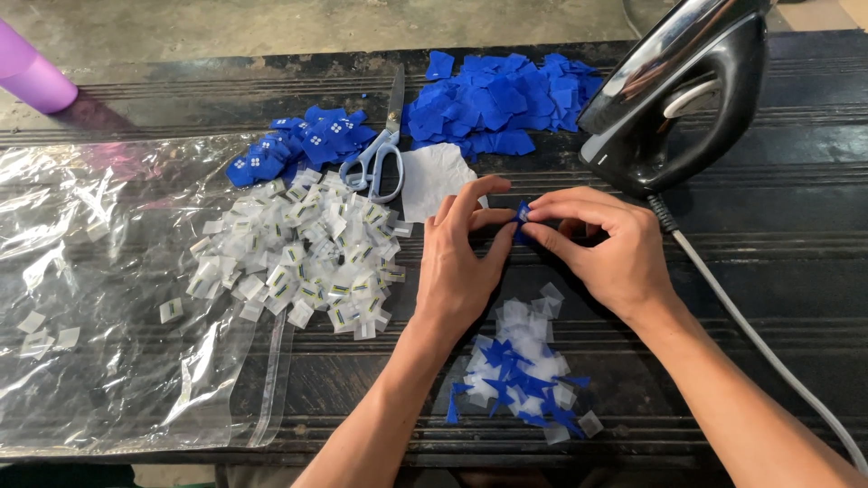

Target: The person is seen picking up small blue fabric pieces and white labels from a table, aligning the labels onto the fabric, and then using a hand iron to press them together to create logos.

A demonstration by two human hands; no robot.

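The small blue fabric piece (522, 215) sat pinched between your two hands above the dark table (796, 262). Your left hand (463, 262) and right hand (604, 244) each gripped it with thumb and forefinger pressed together. Below lay a scrap pile (524, 375), left a heap of white labels (307, 258), beyond them scissors (384, 149), blue pieces (502, 104) and a black iron (678, 90).

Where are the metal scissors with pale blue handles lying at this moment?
In the head view, the metal scissors with pale blue handles lie on the dark table, left of centre, between two heaps of blue fabric pieces, above the white label pile.
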